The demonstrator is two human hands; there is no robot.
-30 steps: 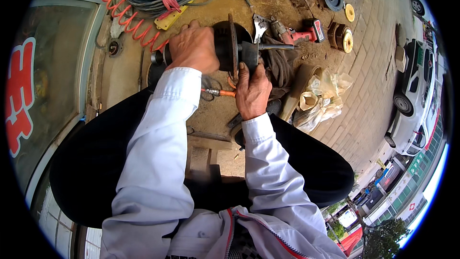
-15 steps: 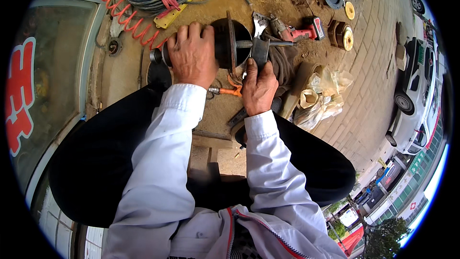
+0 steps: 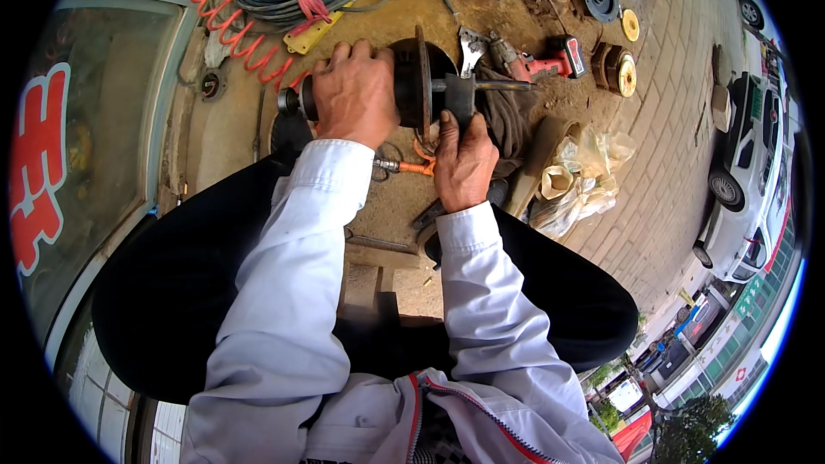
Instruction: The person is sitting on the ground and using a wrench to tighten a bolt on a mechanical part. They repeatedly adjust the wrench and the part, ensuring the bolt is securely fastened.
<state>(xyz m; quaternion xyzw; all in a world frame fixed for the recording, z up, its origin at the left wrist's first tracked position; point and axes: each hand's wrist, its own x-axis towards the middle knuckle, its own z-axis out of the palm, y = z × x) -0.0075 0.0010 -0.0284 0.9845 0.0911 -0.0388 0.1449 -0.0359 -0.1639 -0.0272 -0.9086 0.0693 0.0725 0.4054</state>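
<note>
Red lettering (image 3: pixel 39 163) — on glass (image 3: pixel 116 142).

Daylit paving (image 3: pixel 666 112), brown ground (image 3: pixel 387 210), glass panel (image 3: pixel 116 142) at left

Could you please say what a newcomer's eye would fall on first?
Probably the dark flanged part at upper centre, with the left hand gripping its body and the right hand holding a dark strip at a rod. At upper left, a red coiled hose and a cable coil stand out.

You're in a lightly creased white long-sleeved jacket (image 3: pixel 365 417), stitched cuffs (image 3: pixel 339 163) — red-edged dark zip (image 3: pixel 483 415), undone — dark checked top (image 3: pixel 430 440) showing underneath, black trousers (image 3: pixel 155 309).
</note>
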